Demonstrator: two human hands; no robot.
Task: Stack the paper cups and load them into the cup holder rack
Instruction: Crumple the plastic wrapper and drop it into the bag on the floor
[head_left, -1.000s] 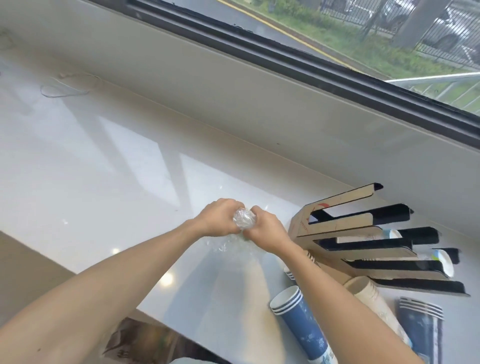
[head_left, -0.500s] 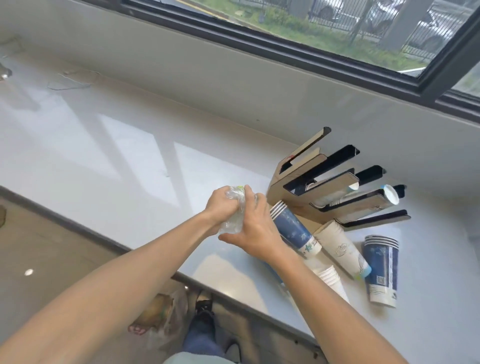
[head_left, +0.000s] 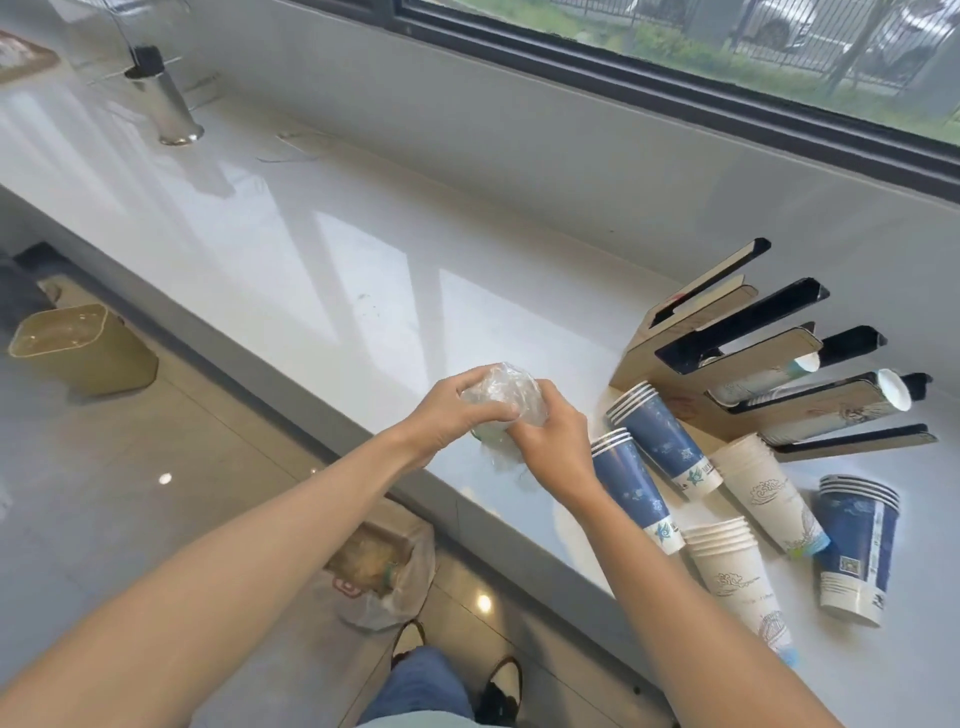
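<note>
My left hand (head_left: 451, 413) and my right hand (head_left: 553, 447) both grip a crumpled ball of clear plastic wrap (head_left: 503, 391) above the front edge of the white counter (head_left: 322, 249). To the right of my hands lie several stacks of paper cups on their sides: two blue stacks (head_left: 657, 434) (head_left: 631, 486), two white stacks (head_left: 766, 491) (head_left: 735, 571) and a further blue stack (head_left: 854, 540). Behind them the cardboard cup holder rack (head_left: 727, 343) lies tipped on the counter, with white cups (head_left: 893, 397) showing in its slots.
A metal cylinder (head_left: 166, 106) stands at the counter's far left. Below the counter edge, on the floor, sit an olive bin (head_left: 78, 351) and a plastic bag of rubbish (head_left: 384, 566). The window sill wall (head_left: 571, 150) runs behind the counter. My shoes (head_left: 457, 665) show at the bottom.
The view has swung left and down, showing the floor and more cups. My hands have drawn back from mid-counter to its front edge, still squeezing the plastic wrap, now a tighter ball.
</note>
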